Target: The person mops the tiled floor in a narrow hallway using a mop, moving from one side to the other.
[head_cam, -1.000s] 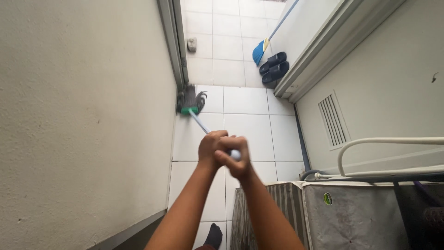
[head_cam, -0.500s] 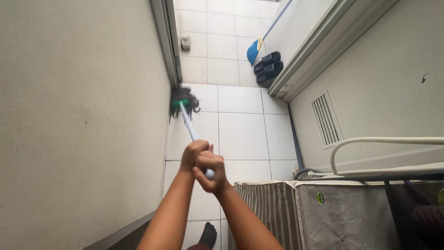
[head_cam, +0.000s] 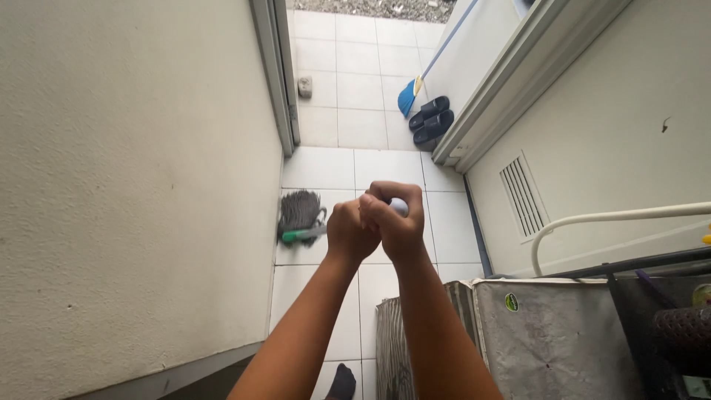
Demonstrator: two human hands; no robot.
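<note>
Gripping a mop handle (head_cam: pixel 398 207) — fingers of both hands closed round it, mop head (head_cam: pixel 300 212) on white floor tiles (head_cam: pixel 385 167), narrow walled passage

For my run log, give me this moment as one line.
left hand: gripping mop handle | right hand: gripping same handle | mop head: on floor tile beside wall | slippers: by doorway

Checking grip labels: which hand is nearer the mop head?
Left. The left hand grips the handle just right of the mop head; the right hand sits beyond it, farther right, at the handle's end.
</note>
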